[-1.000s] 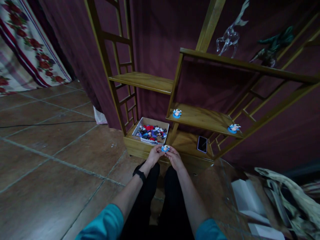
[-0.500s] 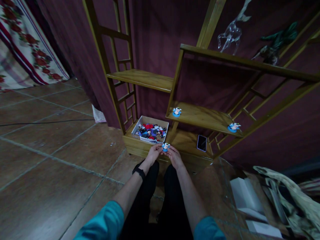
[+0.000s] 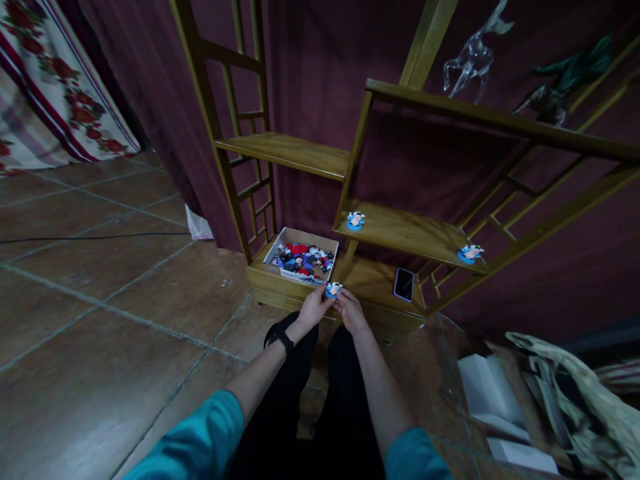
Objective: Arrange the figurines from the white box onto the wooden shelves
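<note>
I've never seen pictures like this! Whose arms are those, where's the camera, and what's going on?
There's no robot here, just a person. The camera sits on their head and looks forward and down, so you see about what they see. The left hand and right hand hold a small figurine with a blue base between their fingers. In front is a wooden shelf unit. Two similar figurines stand on its middle board, at opposite ends. Lower down are an open box full of little colorful figures and a phone.
</note>
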`<move>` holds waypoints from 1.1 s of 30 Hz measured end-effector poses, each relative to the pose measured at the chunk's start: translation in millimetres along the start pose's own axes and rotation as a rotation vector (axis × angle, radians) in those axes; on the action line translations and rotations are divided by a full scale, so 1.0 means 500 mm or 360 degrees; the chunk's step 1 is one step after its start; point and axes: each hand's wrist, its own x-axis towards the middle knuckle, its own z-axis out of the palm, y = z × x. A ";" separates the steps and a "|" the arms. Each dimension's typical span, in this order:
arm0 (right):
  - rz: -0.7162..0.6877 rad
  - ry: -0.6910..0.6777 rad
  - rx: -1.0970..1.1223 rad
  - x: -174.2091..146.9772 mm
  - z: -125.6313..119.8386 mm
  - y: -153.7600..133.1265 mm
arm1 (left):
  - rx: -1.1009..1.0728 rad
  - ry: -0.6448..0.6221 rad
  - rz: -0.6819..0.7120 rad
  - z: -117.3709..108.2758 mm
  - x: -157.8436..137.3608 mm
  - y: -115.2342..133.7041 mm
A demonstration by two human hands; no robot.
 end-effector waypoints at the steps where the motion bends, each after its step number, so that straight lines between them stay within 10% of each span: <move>1: 0.0000 0.0003 0.0006 0.001 -0.002 0.000 | 0.0148 -0.0011 -0.0005 0.000 -0.004 0.007; 13: 0.0093 -0.0045 0.0149 0.013 -0.013 0.002 | 0.1836 -0.0183 0.0573 -0.020 -0.016 0.039; 33: 0.0068 0.0219 0.0222 0.009 -0.016 -0.010 | 0.2136 -0.0388 0.1001 -0.014 -0.044 0.038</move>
